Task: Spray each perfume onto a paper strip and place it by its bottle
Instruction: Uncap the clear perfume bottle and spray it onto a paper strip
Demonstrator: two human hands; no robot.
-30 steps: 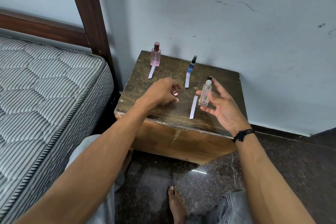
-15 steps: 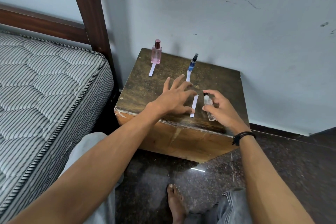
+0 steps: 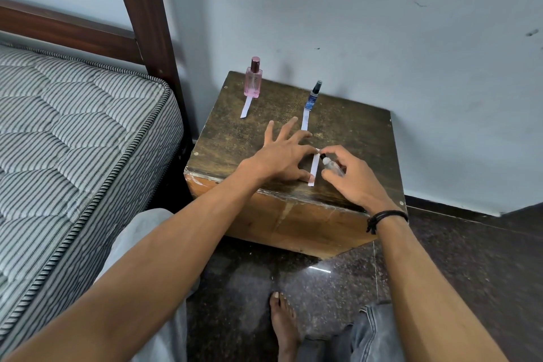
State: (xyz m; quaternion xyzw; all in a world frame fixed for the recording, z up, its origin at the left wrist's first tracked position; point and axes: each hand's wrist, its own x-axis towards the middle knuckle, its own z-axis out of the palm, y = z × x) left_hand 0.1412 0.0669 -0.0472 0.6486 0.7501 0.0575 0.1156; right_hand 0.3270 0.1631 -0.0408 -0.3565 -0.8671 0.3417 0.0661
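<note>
Pinning the near strip (image 3: 313, 169) to the table (image 3: 229, 138) looks to be the left hand's (image 3: 282, 156) job. It lies open, fingers straight and spread, with the thumb tip at the strip's near end and a fingertip at its far end, probably so the paper stays put under the spray. That strip lies by the table's front edge, right of centre. Just right of it, the right hand (image 3: 349, 176) curls round the clear bottle (image 3: 330, 164), tipped low with its black nozzle at the strip's far end, a pose that suits a close spray. At the table's back the pink bottle (image 3: 252, 79) and blue bottle (image 3: 313, 97) stand upright, with the back-left strip (image 3: 246, 107) and back-right strip (image 3: 305, 120) laid just in front of them, so those two look done. Fingers hide most of the clear bottle, and I cannot tell whether one is pressing the nozzle or whether any mist is out.
</note>
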